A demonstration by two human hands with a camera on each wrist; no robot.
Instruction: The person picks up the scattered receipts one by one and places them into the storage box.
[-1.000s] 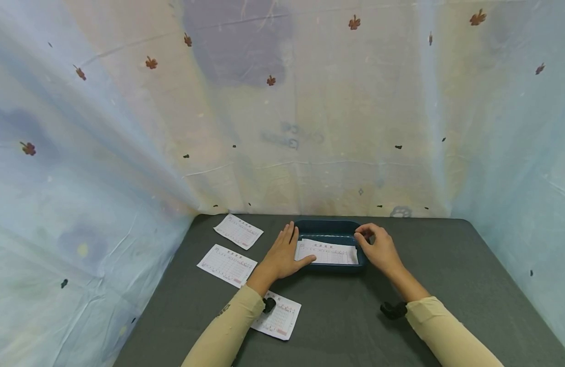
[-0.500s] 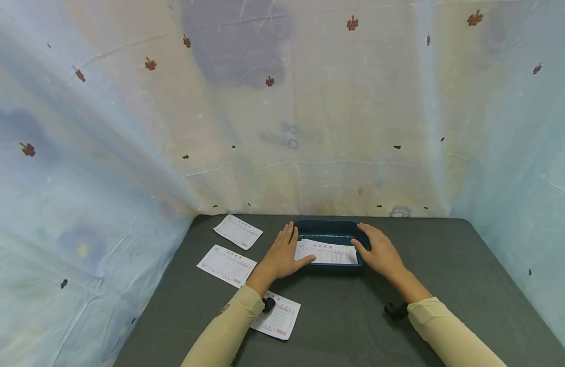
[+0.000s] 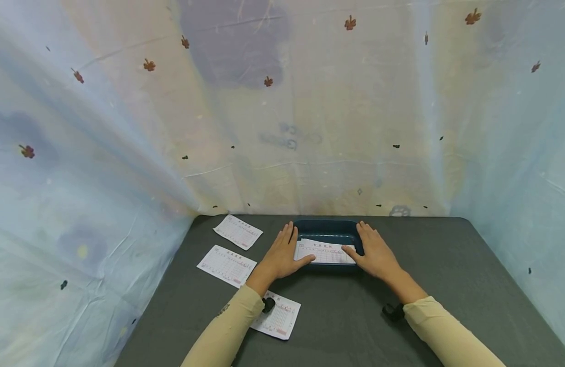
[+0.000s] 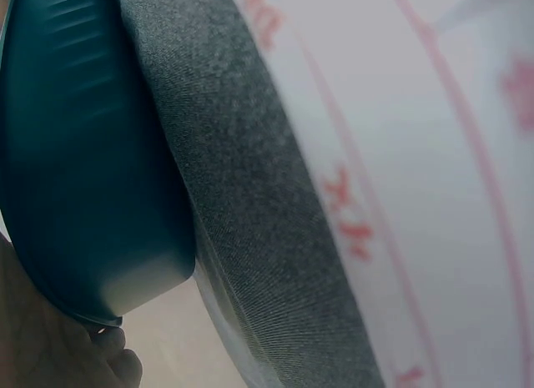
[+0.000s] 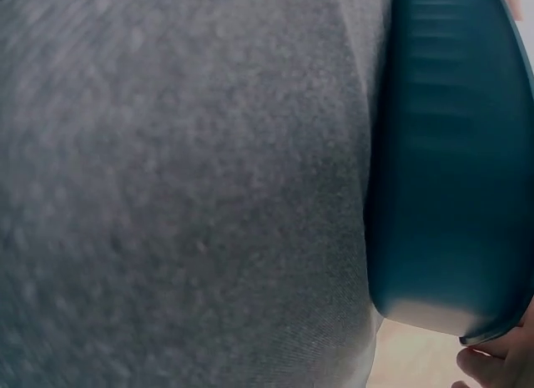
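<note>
Hands flank a dark teal rectangular plastic tray (image 3: 328, 227) that sits on the grey fabric-covered worktop (image 3: 447, 265), toward its far edge. The left hand (image 3: 282, 252) lies flat against the tray's left side, fingers straight and together, pointing away from the person, with the thumb stretched across the near left corner onto a white printed paper form (image 3: 325, 252) lying inside the tray. The right hand (image 3: 374, 250) mirrors it on the right side, fingers straight along the tray's right wall, thumb reaching in over the form's near right corner. Neither hand curls round anything; both press open-palmed against the tray.

In the left wrist view the tray's smooth teal outer wall (image 4: 83, 154) fills the left part of the picture, resting on the grey cloth (image 4: 250, 221), with a bit of the hand (image 4: 50, 355) at the bottom left corner. The right wrist view shows the same wall (image 5: 450, 154) from the other side, on the cloth.

Three more white printed forms lie on the worktop left of the tray: one near the far edge (image 3: 238, 231), one closer in (image 3: 226, 264), and one nearest the person (image 3: 280, 316), partly under the left forearm's beige sleeve (image 3: 222, 331). A pale patterned cloth backdrop (image 3: 310, 112) hangs around the worktop.
</note>
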